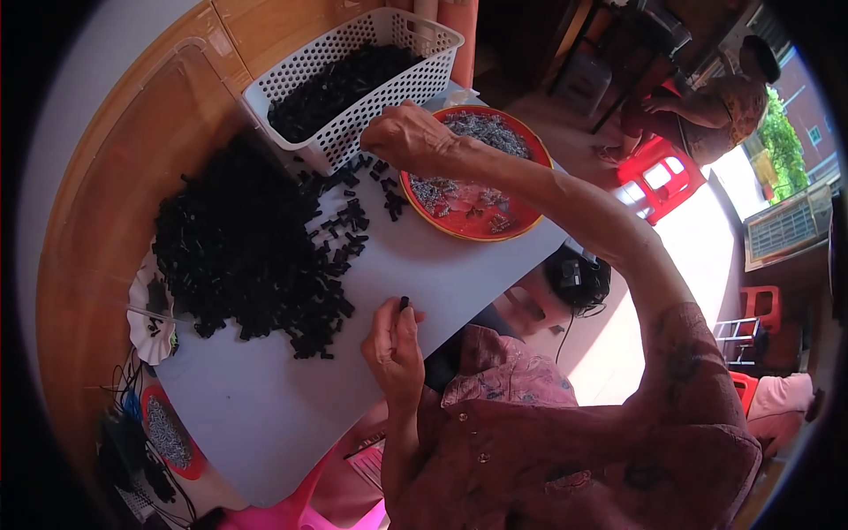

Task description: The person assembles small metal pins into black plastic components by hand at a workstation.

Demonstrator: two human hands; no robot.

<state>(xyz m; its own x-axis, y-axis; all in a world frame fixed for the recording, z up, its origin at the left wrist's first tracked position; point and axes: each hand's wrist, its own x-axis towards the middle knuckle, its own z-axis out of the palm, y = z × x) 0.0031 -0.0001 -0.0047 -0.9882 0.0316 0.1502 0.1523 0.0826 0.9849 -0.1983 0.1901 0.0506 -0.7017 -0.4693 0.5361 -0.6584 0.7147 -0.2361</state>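
Near the front edge of the table, my left hand [394, 352] pinches a small black plastic piece [405, 302], which stands up between thumb and fingertips. My right arm reaches across the red bowl [468, 223], and my right hand [408, 140] hovers with curled fingers at the near side of a white perforated basket [375, 119]. Whatever those fingers hold, if anything, is hidden. Many black pieces like the held one fill the basket [340, 88]. A large heap of black pieces [243, 243] covers the table's left part, with loose ones scattered toward the bowl. Small silvery metal parts [490, 132] lie in the bowl.
The pale table [265, 397] meets a wooden wall panel at the left. Below its left end sits another red container [168, 437] of silvery parts beside black cables. A red stool [658, 177] and another person [707, 115] are at the far right. A pink stool [322, 503] is below the table.
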